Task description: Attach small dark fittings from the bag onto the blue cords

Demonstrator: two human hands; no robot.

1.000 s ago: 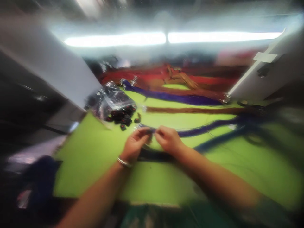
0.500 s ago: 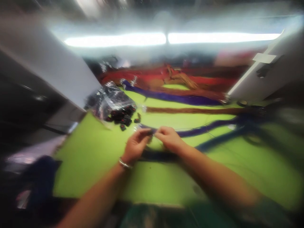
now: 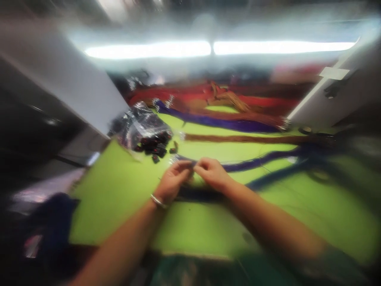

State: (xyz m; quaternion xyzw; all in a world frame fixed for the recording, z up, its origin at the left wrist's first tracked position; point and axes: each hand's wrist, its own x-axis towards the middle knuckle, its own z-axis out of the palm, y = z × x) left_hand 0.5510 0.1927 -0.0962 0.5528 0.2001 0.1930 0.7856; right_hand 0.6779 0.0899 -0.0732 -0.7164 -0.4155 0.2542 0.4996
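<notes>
Dark piece [image 3: 193, 163] between both hands [image 3: 172, 183] [image 3: 212, 174]

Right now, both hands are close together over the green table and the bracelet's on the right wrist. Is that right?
Not quite: the bracelet is on the left wrist, as the head view shows. The left hand and right hand are close together over the green table.

Over a green tabletop [image 3: 125, 206], the left hand [image 3: 172, 180], with a bracelet [image 3: 158, 201] at its wrist, pinches a small dark piece [image 3: 193, 163], while the right hand [image 3: 212, 172] bunches its fingers just beside it, their grip too blurred to read. Purple wires [image 3: 253, 165] lie behind both hands. Farther back, black plastic parts [image 3: 156, 147] spill beside a clear bag [image 3: 145, 119], near brown wires [image 3: 238, 138].
</notes>
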